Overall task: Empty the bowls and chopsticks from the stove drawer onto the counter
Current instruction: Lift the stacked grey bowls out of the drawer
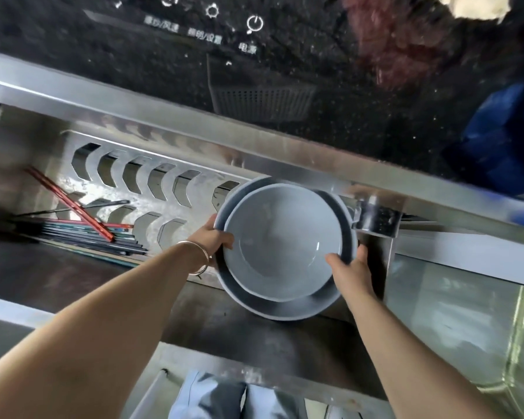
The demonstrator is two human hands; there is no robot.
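head view: left hand [214, 237] and right hand [350, 272] fingers clamp round, smooth grey nested bowls [282, 246]

Bowls: two round grey glazed bowls [282, 246], the smaller nested inside the wider, darker-rimmed one — mouths up, tilted a little toward the camera, at the right end of the open stainless-steel stove drawer [176, 192].
Grip: held at opposite rims between both hands.
Chopsticks: a bundle of long dark, teal and red chopsticks [82, 229] lying flat at the drawer's left end — one red pair crosses diagonally over the rest.
Counter: black speckled glass stove top [330, 95], just behind the drawer.
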